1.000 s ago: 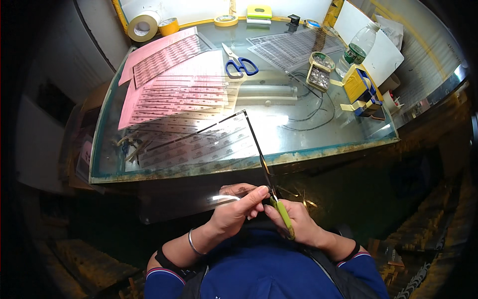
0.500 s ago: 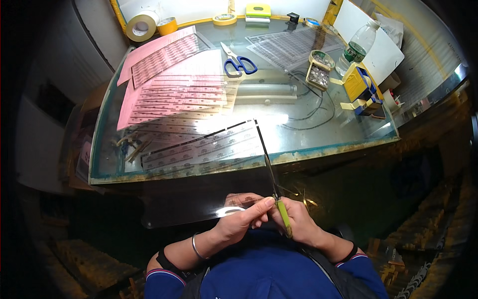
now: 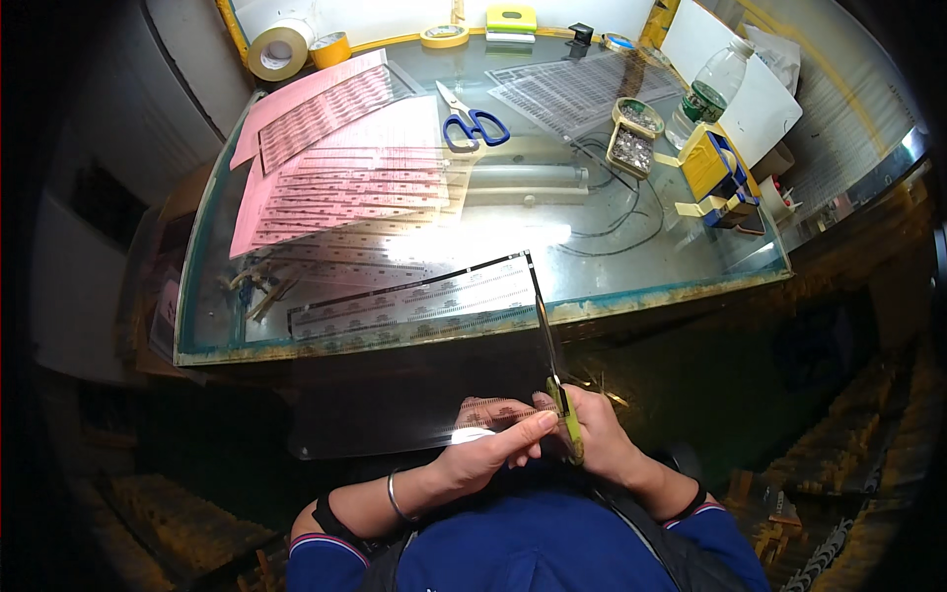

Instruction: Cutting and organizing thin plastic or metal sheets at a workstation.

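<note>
The scissors in hand have a yellow-green handle; the scissors on the table have blue ones. The clear sheet carries rows of dark printed marks. Pink papers bear dotted rows. The tape roll is beige, the box yellow and blue.

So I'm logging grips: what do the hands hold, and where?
Left hand pinches the clear printed film sheet at its near edge; right hand grips the green-handled cutter by its handle.
</note>
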Demonstrator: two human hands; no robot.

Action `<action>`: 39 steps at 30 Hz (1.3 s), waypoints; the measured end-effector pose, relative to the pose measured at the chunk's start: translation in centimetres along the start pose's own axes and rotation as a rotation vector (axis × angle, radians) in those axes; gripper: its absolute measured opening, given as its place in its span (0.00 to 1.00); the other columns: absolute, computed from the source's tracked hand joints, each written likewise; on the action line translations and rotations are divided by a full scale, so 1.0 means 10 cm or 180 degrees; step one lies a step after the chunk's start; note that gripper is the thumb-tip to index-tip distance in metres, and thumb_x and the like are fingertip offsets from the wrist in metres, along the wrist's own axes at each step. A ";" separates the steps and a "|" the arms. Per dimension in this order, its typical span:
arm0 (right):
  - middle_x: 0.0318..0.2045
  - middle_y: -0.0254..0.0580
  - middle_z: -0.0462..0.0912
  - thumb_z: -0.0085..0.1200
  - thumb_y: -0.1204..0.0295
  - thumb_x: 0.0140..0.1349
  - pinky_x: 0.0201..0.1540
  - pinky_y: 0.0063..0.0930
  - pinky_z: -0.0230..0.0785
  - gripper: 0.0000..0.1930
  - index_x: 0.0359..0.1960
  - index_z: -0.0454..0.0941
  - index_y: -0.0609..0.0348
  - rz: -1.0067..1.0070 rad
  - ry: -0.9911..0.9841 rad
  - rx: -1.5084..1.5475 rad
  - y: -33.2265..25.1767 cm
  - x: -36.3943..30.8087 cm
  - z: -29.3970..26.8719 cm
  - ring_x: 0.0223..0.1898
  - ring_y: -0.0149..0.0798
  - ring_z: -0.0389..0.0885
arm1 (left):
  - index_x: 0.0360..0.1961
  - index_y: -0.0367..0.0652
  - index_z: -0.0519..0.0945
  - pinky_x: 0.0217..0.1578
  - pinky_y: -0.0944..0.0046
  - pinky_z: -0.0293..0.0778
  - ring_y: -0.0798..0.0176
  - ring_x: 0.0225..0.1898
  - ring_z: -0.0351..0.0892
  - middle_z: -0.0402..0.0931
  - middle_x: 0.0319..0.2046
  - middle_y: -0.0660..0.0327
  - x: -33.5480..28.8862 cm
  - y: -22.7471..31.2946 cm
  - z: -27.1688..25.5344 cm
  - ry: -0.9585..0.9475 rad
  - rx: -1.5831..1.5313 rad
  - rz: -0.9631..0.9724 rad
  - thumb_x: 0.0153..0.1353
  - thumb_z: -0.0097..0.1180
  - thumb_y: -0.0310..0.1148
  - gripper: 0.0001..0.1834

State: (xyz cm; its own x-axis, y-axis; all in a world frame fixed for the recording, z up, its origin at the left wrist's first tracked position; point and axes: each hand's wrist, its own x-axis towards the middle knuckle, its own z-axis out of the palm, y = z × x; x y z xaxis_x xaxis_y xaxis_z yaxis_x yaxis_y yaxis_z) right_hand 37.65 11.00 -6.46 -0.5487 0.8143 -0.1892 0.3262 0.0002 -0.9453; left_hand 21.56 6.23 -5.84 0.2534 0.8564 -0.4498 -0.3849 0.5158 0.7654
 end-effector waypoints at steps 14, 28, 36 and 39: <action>0.15 0.33 0.69 0.49 0.63 0.60 0.19 0.21 0.59 0.16 0.22 0.67 0.64 0.0523 0.0061 0.0442 -0.04 0.05 0.01 0.19 0.22 0.65 | 0.27 0.38 0.78 0.17 0.78 0.64 0.76 0.18 0.69 0.72 0.17 0.65 -0.05 -0.08 0.05 -0.0236 0.0148 -0.0158 0.56 0.55 0.36 0.11; 0.17 0.28 0.67 0.48 0.63 0.61 0.19 0.18 0.60 0.12 0.28 0.67 0.58 -0.0128 0.0646 0.1536 0.16 0.33 0.18 0.18 0.22 0.66 | 0.33 0.35 0.76 0.12 0.78 0.62 0.75 0.12 0.67 0.72 0.17 0.63 -0.04 0.04 0.29 -0.0893 -0.0536 -0.0617 0.60 0.49 0.36 0.13; 0.23 0.36 0.70 0.43 0.54 0.59 0.19 0.25 0.66 0.17 0.34 0.68 0.56 -0.0403 0.0423 0.4226 0.49 0.38 0.12 0.22 0.32 0.70 | 0.31 0.34 0.77 0.14 0.77 0.64 0.73 0.14 0.70 0.74 0.17 0.61 -0.06 0.06 0.34 -0.1311 -0.0443 -0.0719 0.60 0.50 0.34 0.12; 0.22 0.39 0.72 0.45 0.51 0.58 0.21 0.24 0.66 0.20 0.34 0.69 0.58 -0.0721 0.1108 0.3464 0.41 0.31 -0.17 0.21 0.33 0.72 | 0.28 0.35 0.78 0.17 0.76 0.67 0.74 0.16 0.71 0.74 0.18 0.62 -0.05 0.03 0.15 -0.1224 0.0440 -0.0404 0.59 0.52 0.36 0.12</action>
State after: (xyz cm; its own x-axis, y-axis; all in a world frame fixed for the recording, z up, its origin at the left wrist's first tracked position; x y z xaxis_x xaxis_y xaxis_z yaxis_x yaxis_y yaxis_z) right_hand 38.57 14.55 -10.44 -0.2137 0.9748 -0.0633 -0.6780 -0.1947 -0.7088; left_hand 22.65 5.96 -4.71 0.6137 0.7027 -0.3600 -0.2133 0.5866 0.7813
